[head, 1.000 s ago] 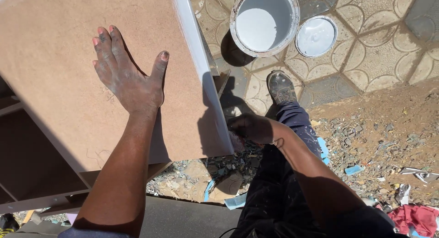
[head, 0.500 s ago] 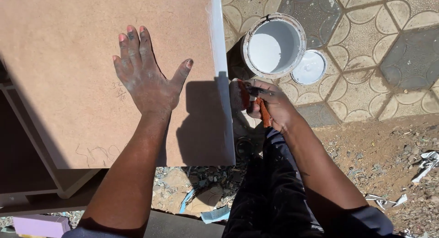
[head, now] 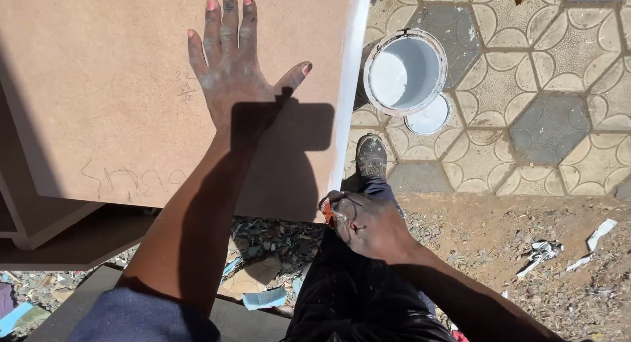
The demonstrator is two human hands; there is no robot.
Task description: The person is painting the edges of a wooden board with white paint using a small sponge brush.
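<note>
At the upper left of the head view, from nine to twelve o'clock, a large flat brown fibreboard panel (head: 118,86) with a white-painted edge is seen, laid over a pale cabinet frame (head: 26,217)
- Left hand (head: 230,72): spread flat, fingers wide, palm pressed on the panel's face near its right edge; nothing is clasped; the board appears to be steadied by this weight, a judgement only. Dust or pale paint is noted on the knuckles
- Right hand (head: 368,227): at five o'clock from the left hand, below the panel's lower right corner and apart from it; closed around a small orange-handled tool (head: 328,212), whose working end is hidden, so its kind cannot be told
- White plastic paint bucket (head: 405,71): open, upright, at two o'clock, just beside the white edge, within reach of the right hand
- Round white bucket lid (head: 428,117): flat on the patterned paving tiles (head: 545,86), touching the bucket's lower rim
- Worn grey shoe (head: 371,157): on the tiles, directly under the panel's edge
- Bare earth with rubble and paper scraps (head: 545,250): at four o'clock
</note>
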